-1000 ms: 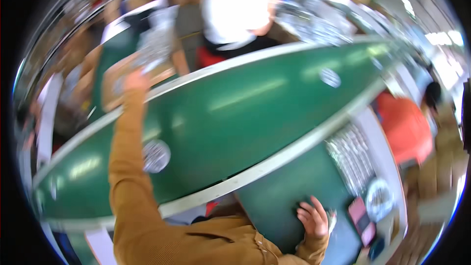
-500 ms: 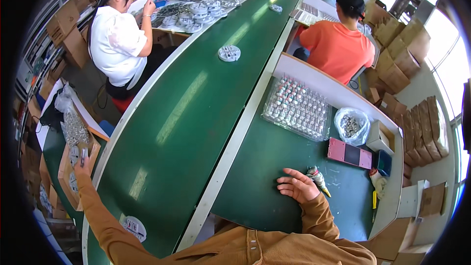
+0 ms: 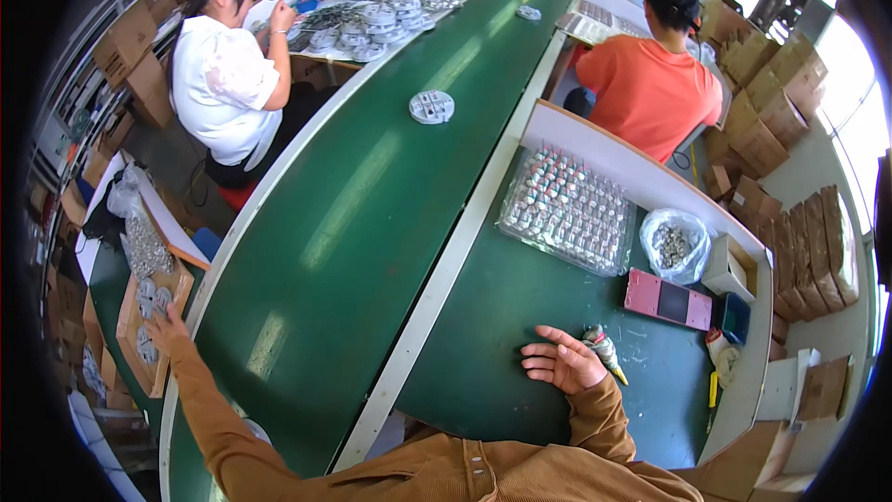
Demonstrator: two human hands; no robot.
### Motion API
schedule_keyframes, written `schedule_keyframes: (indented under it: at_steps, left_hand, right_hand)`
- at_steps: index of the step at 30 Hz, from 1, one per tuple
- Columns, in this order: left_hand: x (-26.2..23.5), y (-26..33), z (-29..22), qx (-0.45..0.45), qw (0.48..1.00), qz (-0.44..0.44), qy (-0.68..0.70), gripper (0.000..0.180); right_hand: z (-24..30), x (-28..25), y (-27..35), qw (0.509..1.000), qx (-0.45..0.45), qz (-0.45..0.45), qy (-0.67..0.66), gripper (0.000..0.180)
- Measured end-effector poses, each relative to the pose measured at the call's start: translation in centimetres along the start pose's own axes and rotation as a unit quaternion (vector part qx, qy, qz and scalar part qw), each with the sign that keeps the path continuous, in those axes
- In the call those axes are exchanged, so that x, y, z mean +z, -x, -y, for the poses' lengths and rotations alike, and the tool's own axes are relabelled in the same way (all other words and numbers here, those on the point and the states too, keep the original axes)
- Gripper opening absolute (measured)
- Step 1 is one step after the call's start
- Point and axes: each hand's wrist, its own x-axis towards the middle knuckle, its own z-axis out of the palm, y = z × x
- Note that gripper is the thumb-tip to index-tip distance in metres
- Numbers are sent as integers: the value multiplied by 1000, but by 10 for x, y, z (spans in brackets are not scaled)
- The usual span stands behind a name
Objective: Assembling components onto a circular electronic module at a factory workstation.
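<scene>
At the far left, my left hand (image 3: 169, 331) reaches over the conveyor with its fingers spread. Its fingertips are right beside a round grey plastic piece (image 3: 162, 299) at the edge of a cardboard-coloured tray (image 3: 139, 367). Another grey piece (image 3: 146, 346) lies lower in that tray. My right hand (image 3: 565, 363) hovers over the green worktable (image 3: 483, 353), palm turned partly up, fingers apart and holding nothing. Just right of it lies a tape-wrapped tool with a yellow tip (image 3: 604, 350). A round piece on the belt (image 3: 256, 429) is mostly covered by my left sleeve.
The green conveyor belt (image 3: 344, 251) carries a round grey piece (image 3: 432, 107) farther off. On my table stand a clear tray of small parts (image 3: 569, 209), a bag of metal bits (image 3: 675, 246) and a pink-and-black device (image 3: 667, 298). Two co-workers (image 3: 228, 84) (image 3: 641, 93) sit ahead.
My left hand has let go of a grey piece in the tray and drawn slightly back. The near belt piece has slid toward me under my sleeve. My right hand is almost unchanged.
</scene>
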Motion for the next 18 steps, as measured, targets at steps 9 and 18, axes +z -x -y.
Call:
schedule_keyframes:
  at_steps: [9, 18]
  left_hand:
    - [-367, 119, -220, 95, 864, 125, 479, 71]
    - [-419, 177, -229, 161, 838, 316, 414, 82]
  right_hand:
    - [-5, -3, 3, 996, 50, 26, 71, 52]
    - [-5, 8, -4, 991, 21, -15, 135, 44]
